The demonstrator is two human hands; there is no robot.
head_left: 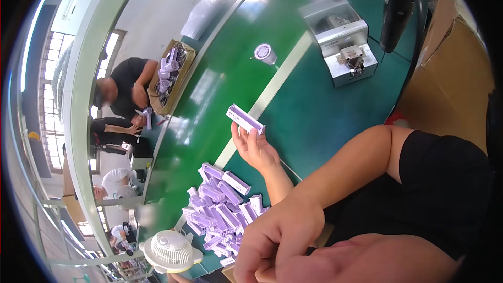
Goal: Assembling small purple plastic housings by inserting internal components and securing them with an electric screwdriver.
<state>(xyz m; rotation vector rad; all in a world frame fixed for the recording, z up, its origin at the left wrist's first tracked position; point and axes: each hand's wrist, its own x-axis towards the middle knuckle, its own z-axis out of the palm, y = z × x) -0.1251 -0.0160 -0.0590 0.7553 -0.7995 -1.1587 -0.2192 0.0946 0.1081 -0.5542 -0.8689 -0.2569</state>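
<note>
The work surface is a long green bench (314, 110) with a glossy top and a pale stripe (272, 86) running along its length. Items lying directly on it:

1. A heap of small purple boxes (220, 207), near the lower edge.
2. A white round fan (170, 251), just beside the heap.
3. A grey metal machine (340, 39), at the far end.
4. 2 white tape rolls (265, 53), well apart on the stripe.
5. A brown cardboard box (170, 76) of purple parts, on the bench's left rim.
6. A black cylinder (396, 10), near the machine.
</note>
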